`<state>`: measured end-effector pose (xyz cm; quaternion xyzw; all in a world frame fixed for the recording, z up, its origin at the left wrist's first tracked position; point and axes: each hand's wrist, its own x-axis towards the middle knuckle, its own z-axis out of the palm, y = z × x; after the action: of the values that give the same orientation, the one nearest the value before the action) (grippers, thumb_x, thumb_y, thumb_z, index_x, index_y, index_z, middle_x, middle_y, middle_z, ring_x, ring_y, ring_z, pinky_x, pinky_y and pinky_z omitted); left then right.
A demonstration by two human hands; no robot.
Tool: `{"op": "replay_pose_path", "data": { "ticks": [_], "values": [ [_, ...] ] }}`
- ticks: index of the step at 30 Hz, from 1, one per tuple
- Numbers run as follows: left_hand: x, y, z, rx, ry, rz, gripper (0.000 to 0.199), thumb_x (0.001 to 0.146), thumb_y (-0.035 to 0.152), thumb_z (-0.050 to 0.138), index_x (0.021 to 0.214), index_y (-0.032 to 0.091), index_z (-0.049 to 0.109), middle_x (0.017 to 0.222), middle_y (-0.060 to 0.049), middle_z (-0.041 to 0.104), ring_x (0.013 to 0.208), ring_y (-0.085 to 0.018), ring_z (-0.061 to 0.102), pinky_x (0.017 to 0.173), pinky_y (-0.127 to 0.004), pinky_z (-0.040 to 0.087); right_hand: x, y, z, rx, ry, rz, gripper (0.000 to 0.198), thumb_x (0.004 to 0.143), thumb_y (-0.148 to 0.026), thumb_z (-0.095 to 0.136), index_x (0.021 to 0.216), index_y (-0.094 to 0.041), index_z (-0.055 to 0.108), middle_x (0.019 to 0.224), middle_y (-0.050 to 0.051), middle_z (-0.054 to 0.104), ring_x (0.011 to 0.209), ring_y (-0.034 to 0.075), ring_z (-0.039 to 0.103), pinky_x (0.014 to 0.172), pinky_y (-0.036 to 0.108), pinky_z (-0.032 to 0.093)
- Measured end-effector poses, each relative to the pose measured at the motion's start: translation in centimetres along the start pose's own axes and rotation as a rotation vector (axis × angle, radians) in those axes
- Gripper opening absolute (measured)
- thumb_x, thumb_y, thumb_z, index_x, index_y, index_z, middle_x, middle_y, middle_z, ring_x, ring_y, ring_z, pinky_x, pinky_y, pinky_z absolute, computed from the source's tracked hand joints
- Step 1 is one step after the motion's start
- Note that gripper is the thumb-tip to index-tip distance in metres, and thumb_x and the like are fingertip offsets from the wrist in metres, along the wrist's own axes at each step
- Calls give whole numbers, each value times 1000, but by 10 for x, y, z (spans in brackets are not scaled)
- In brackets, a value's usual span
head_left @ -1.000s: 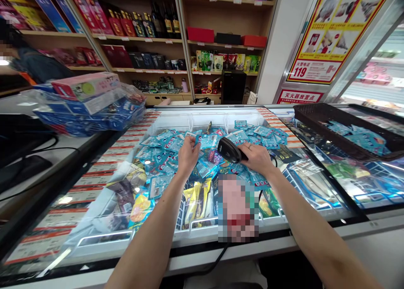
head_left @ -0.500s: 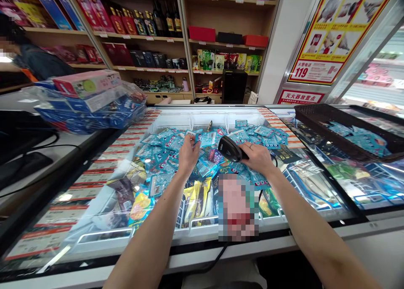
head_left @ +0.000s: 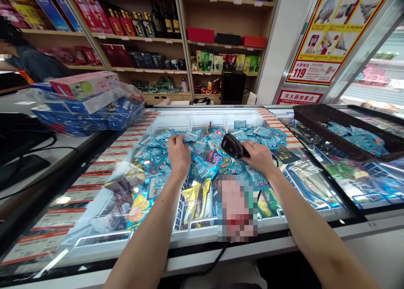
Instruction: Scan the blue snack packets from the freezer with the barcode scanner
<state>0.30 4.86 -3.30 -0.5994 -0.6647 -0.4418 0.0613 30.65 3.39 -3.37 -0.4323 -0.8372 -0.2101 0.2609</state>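
My right hand [head_left: 257, 156] is wrapped around a black barcode scanner [head_left: 231, 146], its head pointing left over a spread of small blue packets [head_left: 202, 167]. To the left, my left hand [head_left: 179, 156] has its fingers curled down among the packets. A blue packet [head_left: 191, 136] sticks out at its fingertips; the grip itself is partly hidden. The packets lie on the glass top of a chest freezer [head_left: 120, 234]. A purple packet [head_left: 214, 156] shows between my hands. Below them, a pixelated pink item [head_left: 236, 205] lies near the front edge.
A brown basket [head_left: 341, 141] with blue packets stands at right. Plastic-wrapped boxes [head_left: 91, 99] sit at left, near a person [head_left: 38, 62]. Yellow packages [head_left: 197, 200] show inside the freezer. A black cable [head_left: 214, 259] hangs at the front. Stocked shelves [head_left: 139, 36] line the back.
My left hand has moved left and slightly down from beside the scanner, away from where it held a blue packet up. The scanner has shifted slightly right in my right hand.
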Motion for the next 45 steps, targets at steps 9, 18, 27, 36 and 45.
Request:
{"op": "replay_pose_path", "data": {
  "ticks": [9, 18, 27, 36, 45],
  "values": [
    [-14, 23, -7, 264, -89, 300, 36, 87, 36, 48, 118, 21, 59, 141, -12, 45, 134, -32, 35, 113, -54, 13, 0, 3, 4, 3, -5, 7, 38, 88, -41, 56, 116, -17, 59, 103, 10, 66, 84, 22, 61, 68, 30, 39],
    [-18, 11, 12, 371, -261, 398, 32, 91, 22, 38, 112, 23, 62, 124, -10, 61, 124, -29, 48, 114, -56, 9, 0, 5, 3, 7, 0, 17, 36, 88, -40, 55, 116, -17, 58, 103, 9, 66, 84, 21, 61, 69, 30, 39],
    [-16, 14, 13, 414, -191, 345, 30, 89, 23, 40, 106, 23, 65, 119, -10, 63, 125, -31, 46, 113, -59, 9, -1, 11, 4, -20, -1, 59, 40, 87, -44, 56, 116, -16, 59, 99, 10, 67, 82, 22, 61, 65, 30, 38],
    [-13, 27, 17, 357, -191, 390, 35, 92, 37, 38, 107, 18, 64, 114, -14, 64, 124, -31, 48, 113, -57, 9, 0, 11, 2, -27, 4, 72, 38, 88, -45, 55, 114, -18, 60, 99, 9, 67, 82, 21, 61, 66, 30, 37],
    [10, 49, 45, 228, -433, 394, 39, 93, 31, 37, 126, 18, 54, 126, -13, 61, 119, -27, 54, 110, -50, 25, 1, 10, 1, -14, -14, 70, 37, 87, -44, 57, 114, -18, 60, 98, 8, 67, 81, 20, 61, 66, 29, 36]
  ]
}}
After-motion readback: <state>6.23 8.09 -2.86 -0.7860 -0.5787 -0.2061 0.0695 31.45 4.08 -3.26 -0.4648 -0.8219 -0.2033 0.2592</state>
